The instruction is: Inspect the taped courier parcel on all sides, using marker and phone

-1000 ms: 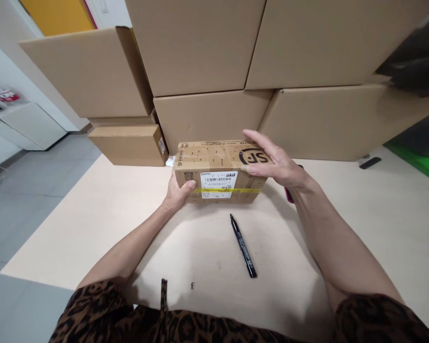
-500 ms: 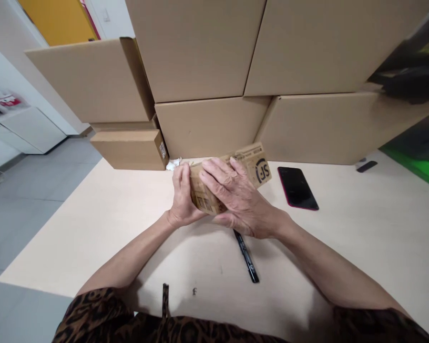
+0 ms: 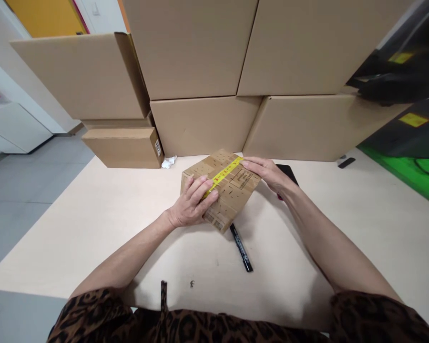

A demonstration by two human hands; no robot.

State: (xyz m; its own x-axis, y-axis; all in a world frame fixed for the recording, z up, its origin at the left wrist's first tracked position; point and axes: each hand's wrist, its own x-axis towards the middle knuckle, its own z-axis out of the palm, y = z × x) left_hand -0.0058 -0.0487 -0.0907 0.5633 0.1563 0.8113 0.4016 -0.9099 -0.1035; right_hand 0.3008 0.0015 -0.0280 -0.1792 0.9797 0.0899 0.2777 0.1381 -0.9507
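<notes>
We steady a small parcel [image 3: 236,196] on the table [image 3: 93,228], left hand [image 3: 191,209] flat on top, fingers apart, right hand [image 3: 270,174] fingers straight at its far corner; seemingly light, stiff, best gripped by opposite edges.

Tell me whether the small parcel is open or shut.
Shut: the small parcel has flat flaps, with yellow tape along the top seam.

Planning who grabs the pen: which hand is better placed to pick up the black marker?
Likely the right hand: only its fingertips touch the far edge of the parcel, and the marker lies beside its forearm. The left hand lies flat on the parcel, steadying it.
</notes>
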